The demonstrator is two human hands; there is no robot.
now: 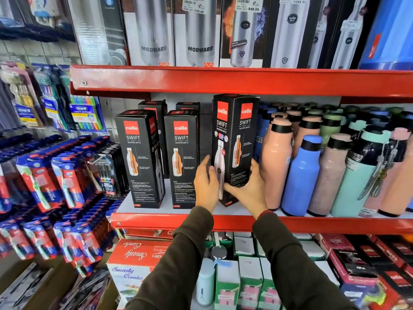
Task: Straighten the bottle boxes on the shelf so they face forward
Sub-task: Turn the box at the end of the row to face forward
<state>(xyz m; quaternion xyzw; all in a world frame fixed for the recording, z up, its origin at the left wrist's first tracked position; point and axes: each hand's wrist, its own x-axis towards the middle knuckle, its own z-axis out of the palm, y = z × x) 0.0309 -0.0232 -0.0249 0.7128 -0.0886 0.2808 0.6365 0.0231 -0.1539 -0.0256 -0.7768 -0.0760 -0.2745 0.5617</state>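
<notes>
Three black Cello Swift bottle boxes stand at the front of the middle shelf (201,222). The left box (140,157) and the middle box (182,157) face nearly forward. The right box (234,135) is turned corner-forward, showing two faces. My left hand (206,182) is pressed against its left face with fingers spread. My right hand (248,189) wraps the lower right side, thumb across the front. More black boxes (154,107) stand behind the front row.
Loose bottles, peach (276,162), blue (300,175) and mint, crowd the shelf right beside the held box. Steel-bottle boxes (199,32) fill the upper shelf. Toothbrush packs (55,180) hang at left. Boxed goods sit on the lower shelf.
</notes>
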